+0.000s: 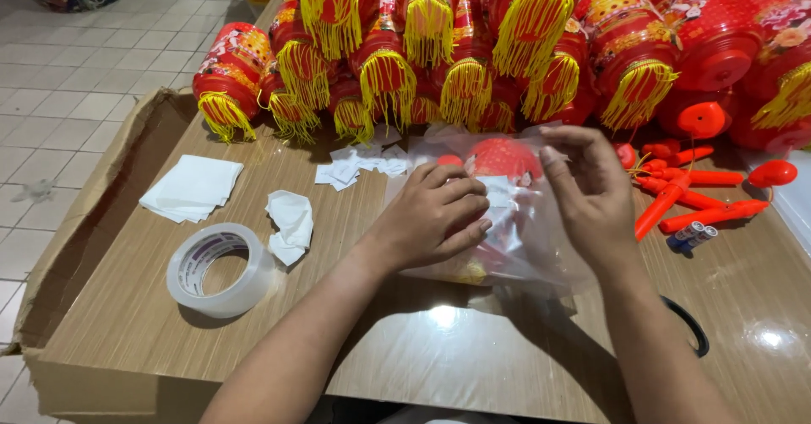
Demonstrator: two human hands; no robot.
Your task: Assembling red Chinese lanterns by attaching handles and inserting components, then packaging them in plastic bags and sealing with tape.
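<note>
My left hand (pixel 435 213) and my right hand (pixel 591 192) both grip a clear plastic bag (pixel 528 247) lying on the wooden table (pixel 422 348). Inside the bag is a red folded lantern (pixel 504 157) with a white slip of paper. The left hand's fingers curl over the bag's middle. Thumb and fingers of the right hand pinch the bag's upper right edge.
A roll of clear tape (pixel 221 269), a crumpled white paper (pixel 291 224), a stack of white sheets (pixel 191 187) and small paper slips (pixel 359 164) lie left. Red lanterns with yellow tassels (pixel 439 44) crowd the far edge. Red handle sticks (pixel 693 196) and two small batteries (pixel 691 236) lie right. A cardboard box (pixel 76 221) borders the left.
</note>
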